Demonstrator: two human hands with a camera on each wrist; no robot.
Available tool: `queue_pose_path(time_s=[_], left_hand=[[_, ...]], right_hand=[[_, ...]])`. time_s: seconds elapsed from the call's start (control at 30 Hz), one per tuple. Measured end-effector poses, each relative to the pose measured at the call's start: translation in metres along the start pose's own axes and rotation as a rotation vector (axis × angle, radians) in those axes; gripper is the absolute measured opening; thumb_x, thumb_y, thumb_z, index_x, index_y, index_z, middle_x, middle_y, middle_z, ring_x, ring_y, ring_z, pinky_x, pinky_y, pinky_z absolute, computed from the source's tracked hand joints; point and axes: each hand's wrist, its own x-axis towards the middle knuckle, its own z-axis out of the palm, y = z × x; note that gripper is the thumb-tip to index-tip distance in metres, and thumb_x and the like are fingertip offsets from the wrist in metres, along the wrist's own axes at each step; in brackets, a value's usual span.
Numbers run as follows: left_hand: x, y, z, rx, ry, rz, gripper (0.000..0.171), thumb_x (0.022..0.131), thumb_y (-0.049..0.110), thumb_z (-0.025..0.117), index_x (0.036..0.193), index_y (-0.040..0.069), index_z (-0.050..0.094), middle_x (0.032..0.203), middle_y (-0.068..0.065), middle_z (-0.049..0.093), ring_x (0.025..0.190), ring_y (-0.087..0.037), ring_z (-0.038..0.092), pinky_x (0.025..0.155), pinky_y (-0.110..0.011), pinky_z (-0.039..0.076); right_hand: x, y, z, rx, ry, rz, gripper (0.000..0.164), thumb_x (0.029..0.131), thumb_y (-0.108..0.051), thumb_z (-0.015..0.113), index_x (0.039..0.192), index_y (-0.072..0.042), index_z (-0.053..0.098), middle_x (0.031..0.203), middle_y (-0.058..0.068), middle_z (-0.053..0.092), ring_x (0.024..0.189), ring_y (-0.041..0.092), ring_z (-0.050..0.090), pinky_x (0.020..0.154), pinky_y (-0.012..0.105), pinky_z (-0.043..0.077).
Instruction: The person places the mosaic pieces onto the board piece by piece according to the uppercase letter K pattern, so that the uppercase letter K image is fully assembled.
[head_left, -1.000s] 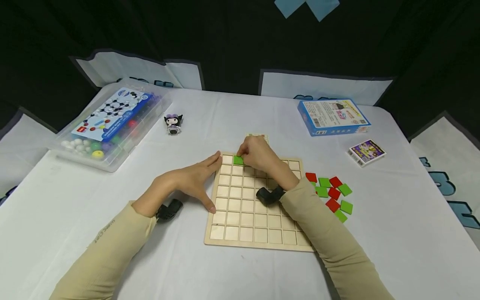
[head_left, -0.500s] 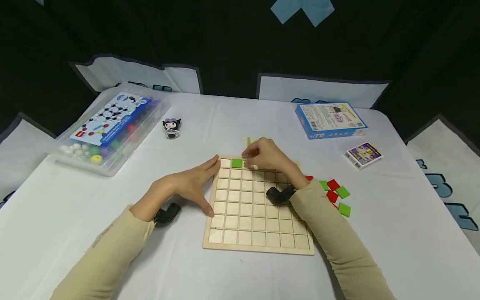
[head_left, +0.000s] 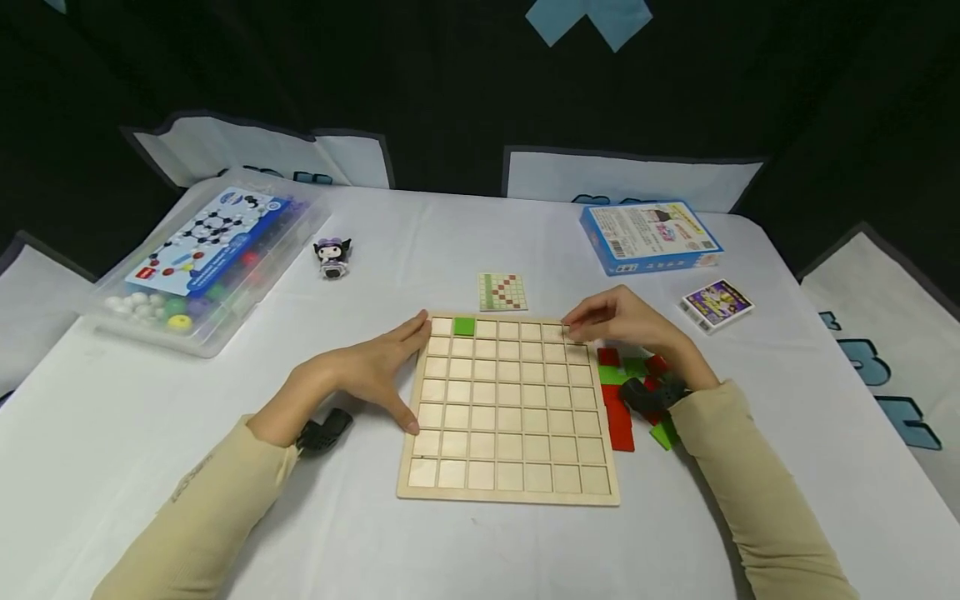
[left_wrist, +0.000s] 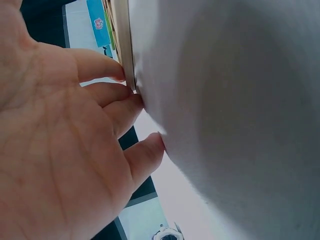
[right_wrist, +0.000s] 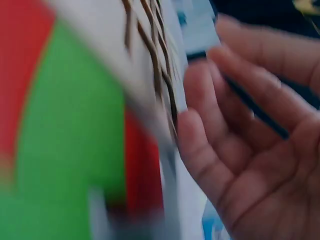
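Observation:
A wooden grid board (head_left: 498, 392) lies flat on the table, with one green square tile (head_left: 464, 326) in its far row, second cell from the left. My left hand (head_left: 375, 367) spreads along the board's left edge, thumb and fingertips at the rim; the left wrist view shows those fingertips against the board's side. Over the far right corner is my right hand (head_left: 626, 321), fingers loosely bent with nothing between them in the right wrist view. Red tiles (head_left: 618, 421) and green tiles (head_left: 663, 433) lie beside the board's right edge, partly under my right wrist.
A small pattern card (head_left: 502, 292) lies beyond the board. A clear plastic case (head_left: 217, 333) of coloured balls is at the left, near a small figurine (head_left: 332, 257). A blue box (head_left: 651, 237) and a small card box (head_left: 717, 305) sit at the back right.
My right hand has moved off the green tile and rightward to the board's far right corner, uncovering the pattern card. The green tile stays in its cell; my left hand keeps its place.

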Motion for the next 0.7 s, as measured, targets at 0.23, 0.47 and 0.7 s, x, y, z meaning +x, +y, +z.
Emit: queue_pose_path(time_s=[0.23,0.47,0.7], left_hand=[[0.000,-0.001,0.000,-0.005,0.003,0.008,0.136,0.062,0.048,0.088,0.152,-0.005,0.000,0.160,-0.022,-0.012,0.149,-0.038,-0.003,0.118,-0.054,0.016],[-0.001,-0.001,-0.001,-0.011,-0.003,-0.004,0.136,0.062,0.048,0.088,0.152,-0.004,-0.001,0.160,-0.020,-0.013,0.149,-0.037,-0.003,0.119,-0.054,0.015],[-0.002,-0.001,0.000,-0.015,-0.002,-0.004,0.137,0.061,0.048,0.088,0.152,-0.003,0.000,0.160,-0.019,-0.014,0.149,-0.036,-0.004,0.119,-0.053,0.015]], right_hand=[[-0.027,0.024,-0.040,-0.009,-0.056,0.057,0.026,0.086,0.000,0.066,0.105,0.017,0.064,0.090,-0.004,0.074,0.078,0.010,0.068,0.078,0.021,0.055],[-0.044,0.037,-0.061,-0.010,-0.131,0.111,0.015,0.088,-0.002,0.063,0.097,0.009,0.068,0.085,-0.004,0.073,0.072,0.013,0.060,0.070,0.022,0.054],[-0.044,0.032,-0.061,-0.108,-0.225,0.188,0.017,0.082,-0.006,0.071,0.089,0.008,0.065,0.069,-0.002,0.062,0.065,0.012,0.054,0.064,0.023,0.052]])
